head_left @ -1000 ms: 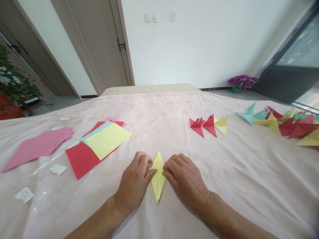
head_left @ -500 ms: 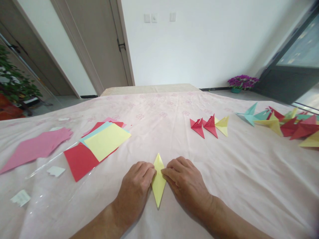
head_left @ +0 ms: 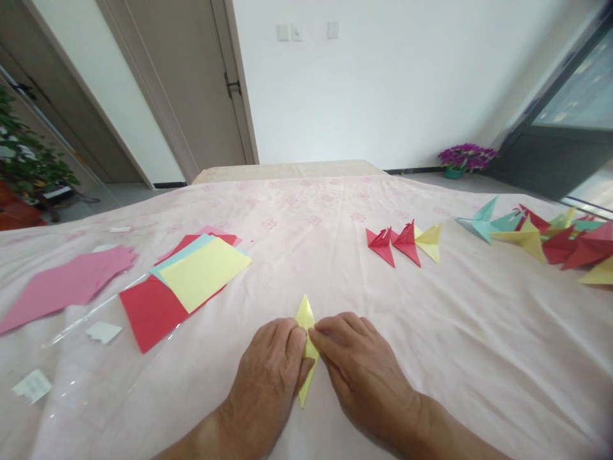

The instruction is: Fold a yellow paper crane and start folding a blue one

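In the head view, one folded paper (head_left: 311, 350) lies on the cloth (head_left: 306, 262) between two hands; the left hand (head_left: 271, 370) pinches its left edge, the right hand (head_left: 366, 367) its right edge, fingers drawn together. Beyond sit two red birds (head_left: 407, 244) and one yellow bird (head_left: 430, 241). The folded paper is pale yellow, narrow, pointed at both ends.

The folded yellow paper (head_left: 305, 310) in front of you looks smooth, faintly glossy; your tablecloth (head_left: 311, 265) is matt, wrinkled cloth; the sheets (head_left: 205, 271) to your left are matt paper, near shiny clear plastic film (head_left: 115, 364).
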{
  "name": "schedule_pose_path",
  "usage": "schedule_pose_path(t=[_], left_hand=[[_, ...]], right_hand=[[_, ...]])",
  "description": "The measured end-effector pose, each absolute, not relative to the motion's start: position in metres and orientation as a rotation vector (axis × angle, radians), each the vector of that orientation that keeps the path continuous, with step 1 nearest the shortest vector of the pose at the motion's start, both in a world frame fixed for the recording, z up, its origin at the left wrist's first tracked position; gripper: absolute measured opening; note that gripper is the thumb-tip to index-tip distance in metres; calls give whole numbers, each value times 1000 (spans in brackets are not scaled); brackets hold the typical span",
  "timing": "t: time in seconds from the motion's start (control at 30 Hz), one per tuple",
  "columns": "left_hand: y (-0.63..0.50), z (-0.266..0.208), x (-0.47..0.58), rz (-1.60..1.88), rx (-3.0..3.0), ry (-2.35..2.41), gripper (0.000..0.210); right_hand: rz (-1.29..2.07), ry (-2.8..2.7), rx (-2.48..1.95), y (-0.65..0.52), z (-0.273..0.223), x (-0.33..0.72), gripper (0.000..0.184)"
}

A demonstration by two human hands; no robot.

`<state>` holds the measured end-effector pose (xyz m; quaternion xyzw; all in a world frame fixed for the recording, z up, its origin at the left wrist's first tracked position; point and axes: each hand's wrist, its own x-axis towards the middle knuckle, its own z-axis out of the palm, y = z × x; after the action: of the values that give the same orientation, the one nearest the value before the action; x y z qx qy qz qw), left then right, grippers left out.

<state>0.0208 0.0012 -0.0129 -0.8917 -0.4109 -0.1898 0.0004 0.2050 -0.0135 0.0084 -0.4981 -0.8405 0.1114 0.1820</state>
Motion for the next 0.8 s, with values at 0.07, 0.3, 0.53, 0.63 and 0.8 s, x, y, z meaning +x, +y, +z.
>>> schedule_pose_path(t=[0.07, 0.3, 0.53, 0.63, 0.8], left_hand=[[2, -16, 21, -618, -2786, -1288, 20], [2, -23, 20, -589, -2681, -1160, 36], [-1, -24, 20, -485, -2657, -1158, 43], [-1, -24, 20, -484, -2678, -1156, 45], [1, -28, 19, -446, -2698, -1162, 43]], right_hand=[[346, -2305, -1414, -11, 8, 207, 31], [238, -2276, -1569, -7, 7, 204, 35], [125, -2330, -1596, -6, 7, 200, 38], [115, -2337, -1603, -6, 7, 199, 41], [112, -2342, -1614, -4, 8, 199, 39]])
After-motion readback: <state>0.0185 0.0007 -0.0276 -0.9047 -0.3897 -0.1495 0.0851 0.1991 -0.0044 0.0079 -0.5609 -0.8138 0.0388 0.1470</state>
